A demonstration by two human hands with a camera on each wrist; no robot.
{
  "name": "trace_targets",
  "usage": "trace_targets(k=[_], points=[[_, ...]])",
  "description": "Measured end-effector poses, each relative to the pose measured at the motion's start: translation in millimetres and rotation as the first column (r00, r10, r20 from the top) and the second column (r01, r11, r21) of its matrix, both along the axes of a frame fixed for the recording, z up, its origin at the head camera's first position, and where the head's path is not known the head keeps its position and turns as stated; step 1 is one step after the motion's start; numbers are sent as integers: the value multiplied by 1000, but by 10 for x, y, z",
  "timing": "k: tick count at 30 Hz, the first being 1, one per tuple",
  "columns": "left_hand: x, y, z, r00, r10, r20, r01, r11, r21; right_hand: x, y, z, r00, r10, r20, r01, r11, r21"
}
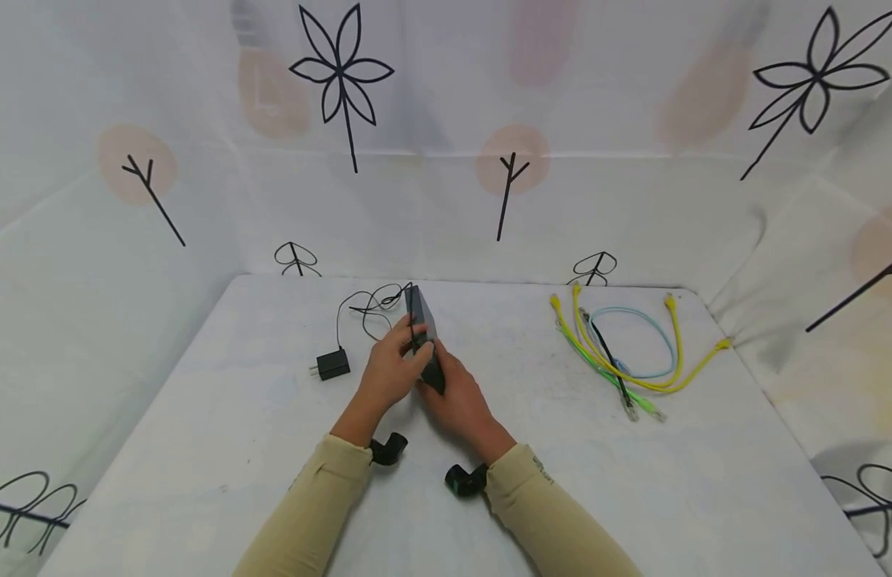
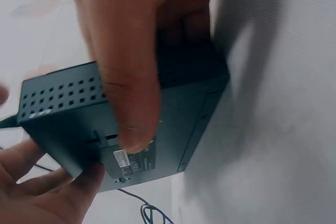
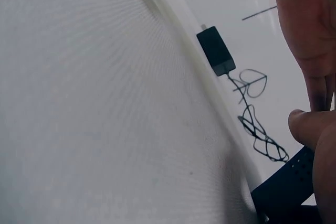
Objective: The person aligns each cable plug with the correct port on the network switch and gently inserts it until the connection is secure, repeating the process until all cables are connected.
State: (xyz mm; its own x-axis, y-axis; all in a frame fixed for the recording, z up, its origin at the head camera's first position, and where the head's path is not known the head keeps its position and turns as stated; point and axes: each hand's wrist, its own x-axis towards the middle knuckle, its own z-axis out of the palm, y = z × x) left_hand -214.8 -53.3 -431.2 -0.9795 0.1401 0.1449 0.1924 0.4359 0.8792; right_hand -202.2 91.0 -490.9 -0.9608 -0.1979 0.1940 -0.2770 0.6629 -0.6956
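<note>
Both hands hold a dark grey network switch tilted on edge near the middle of the table. My left hand grips its left side, thumb across the broad face. That face carries a label and mounting slots in the left wrist view; rows of vent holes run along the narrow side. My right hand holds the near right part of the switch from below. A thin black cable runs along the switch to the left fingers, which hide its end. The black power adapter lies left of the hands.
Loops of black cord lie behind the left hand. Yellow network cables, plus a light blue cable, a green one and a black one, lie at the right. Patterned white cloth walls rise behind the white table.
</note>
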Motion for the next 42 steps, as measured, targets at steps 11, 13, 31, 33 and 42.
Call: trace_targets(k=[11, 13, 31, 33, 42], points=[[19, 61, -52, 995, 97, 32, -92, 989, -117, -4, 30, 1, 1000, 12, -9, -13, 1000, -14], [10, 46, -60, 993, 104, 48, -100, 991, -87, -2, 41, 6, 1000, 12, -8, -12, 1000, -26], [-148, -156, -108, 936, 121, 331, -242, 903, 355, -70, 158, 25, 981, -19, 194, 93, 920, -382], [-161, -151, -121, 929, 103, 355, -254, 876, 411, -74, 173, 24, 979, -27, 203, 108, 911, -398], [-191, -125, -176, 910, 40, 413, -310, 727, 613, -121, 241, 46, 964, -52, 262, 178, 856, -485]])
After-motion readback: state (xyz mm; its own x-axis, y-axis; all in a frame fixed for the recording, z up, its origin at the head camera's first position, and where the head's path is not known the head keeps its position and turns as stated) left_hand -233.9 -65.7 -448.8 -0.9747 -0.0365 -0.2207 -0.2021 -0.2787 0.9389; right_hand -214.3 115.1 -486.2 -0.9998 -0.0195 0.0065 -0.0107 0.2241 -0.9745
